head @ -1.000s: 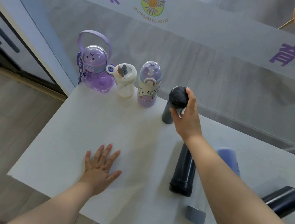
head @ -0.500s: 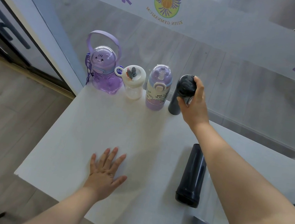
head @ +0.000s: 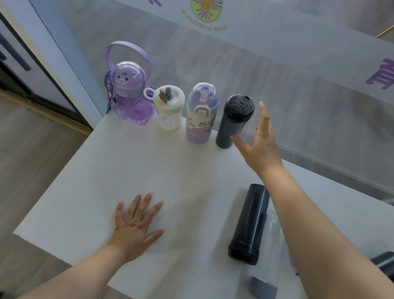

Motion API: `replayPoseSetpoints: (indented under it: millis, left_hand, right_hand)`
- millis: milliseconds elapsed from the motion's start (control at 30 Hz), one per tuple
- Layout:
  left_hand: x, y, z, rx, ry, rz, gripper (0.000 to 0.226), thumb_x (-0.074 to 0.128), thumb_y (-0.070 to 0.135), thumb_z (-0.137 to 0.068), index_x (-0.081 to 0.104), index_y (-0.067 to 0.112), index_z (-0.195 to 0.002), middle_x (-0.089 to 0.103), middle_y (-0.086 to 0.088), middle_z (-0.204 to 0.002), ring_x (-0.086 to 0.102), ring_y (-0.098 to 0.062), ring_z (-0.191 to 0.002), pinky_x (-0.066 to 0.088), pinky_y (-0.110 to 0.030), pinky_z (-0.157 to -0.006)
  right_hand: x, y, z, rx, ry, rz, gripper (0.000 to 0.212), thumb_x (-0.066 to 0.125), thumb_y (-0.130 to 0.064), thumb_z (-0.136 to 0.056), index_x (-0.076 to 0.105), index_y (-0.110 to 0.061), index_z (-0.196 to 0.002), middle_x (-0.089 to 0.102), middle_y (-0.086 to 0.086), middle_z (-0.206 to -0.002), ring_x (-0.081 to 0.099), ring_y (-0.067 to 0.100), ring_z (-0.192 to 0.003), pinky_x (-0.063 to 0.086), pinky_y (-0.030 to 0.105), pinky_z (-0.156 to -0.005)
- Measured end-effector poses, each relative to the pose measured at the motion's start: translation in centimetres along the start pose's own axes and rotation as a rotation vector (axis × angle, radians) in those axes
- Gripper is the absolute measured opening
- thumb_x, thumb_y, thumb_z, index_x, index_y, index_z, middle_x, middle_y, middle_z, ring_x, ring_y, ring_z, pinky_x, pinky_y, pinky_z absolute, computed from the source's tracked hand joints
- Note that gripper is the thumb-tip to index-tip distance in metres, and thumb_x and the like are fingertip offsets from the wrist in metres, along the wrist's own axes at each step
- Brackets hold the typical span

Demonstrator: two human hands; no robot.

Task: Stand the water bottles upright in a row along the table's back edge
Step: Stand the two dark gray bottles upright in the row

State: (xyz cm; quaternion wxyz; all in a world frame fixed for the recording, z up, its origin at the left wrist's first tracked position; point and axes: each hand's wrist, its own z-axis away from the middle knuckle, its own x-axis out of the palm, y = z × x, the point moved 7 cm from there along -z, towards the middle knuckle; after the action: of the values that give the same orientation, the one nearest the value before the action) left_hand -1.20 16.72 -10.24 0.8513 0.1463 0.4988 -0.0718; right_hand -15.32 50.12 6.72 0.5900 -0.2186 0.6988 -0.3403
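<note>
Table point(head: 116, 178), white and wide, carries everything here and stands against a glass wall point(head: 300, 93) with purple letters. The right hand point(head: 259, 143) is spread wide, fingers apart, and grasps nothing; its thumb tip is just beside the lower body of the dark grey bottle point(head: 232, 121), and I cannot tell if it touches. The left hand point(head: 135, 227) lies flat on the table with palm down and fingers spread, holding nothing.

Four bottles stand upright in a row along the back edge. From left to right they are the purple round bottle point(head: 129, 91) with a loop handle and a strap, the small clear bottle point(head: 169, 107) with a white lid, the lilac bottle point(head: 201, 114) with printed words, and then the dark grey bottle.

Three more bottles lie on their sides near the right part of the table. A black bottle point(head: 249, 222) lies just left of the right forearm. Beside it, partly under the arm, lies a clear bottle point(head: 267, 260) with a grey cap. Another dark bottle point(head: 392, 268) shows at the right edge, behind the arm.
</note>
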Motion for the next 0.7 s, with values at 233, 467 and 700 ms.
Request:
replayPoseSetpoints:
  millis: [233, 467, 700]
  left_hand:
    - [-0.1, -0.3, 0.0, 0.000, -0.005, 0.009, 0.070, 0.000, 0.076, -0.077, -0.029, 0.052, -0.136, -0.038, 0.014, -0.150, -0.040, -0.007, -0.134, -0.029, -0.045, -0.106]
    - [-0.3, -0.2, 0.1, -0.001, 0.010, 0.010, 0.072, 0.001, 0.075, -0.076, -0.026, 0.051, -0.138, -0.038, 0.014, -0.149, -0.037, -0.007, -0.136, -0.027, -0.045, -0.107]
    - [-0.2, -0.1, 0.1, 0.003, 0.033, 0.011, 0.071, 0.003, 0.074, -0.078, -0.021, 0.050, -0.140, -0.034, 0.014, -0.150, -0.033, -0.007, -0.138, -0.027, -0.044, -0.107]
  right_hand:
    - [-1.3, 4.9, 9.0, 0.023, -0.143, 0.228, 0.064, 0.054, -0.010, -0.092, 0.026, -0.025, -0.148, 0.034, 0.001, -0.152, 0.033, 0.024, -0.136, 0.029, 0.030, -0.105]
    - [0.5, 8.3, 18.3, -0.239, -0.518, 0.618, 0.082, 0.054, 0.011, -0.080, 0.031, -0.030, -0.147, 0.013, -0.002, -0.162, 0.010, 0.026, -0.148, 0.029, 0.043, -0.115]
    - [2.2, 8.5, 20.5, -0.310, -0.572, 0.759, 0.093, 0.060, 0.000, -0.084, 0.009, -0.038, -0.152, -0.009, -0.001, -0.162, -0.007, 0.029, -0.148, 0.027, 0.045, -0.113]
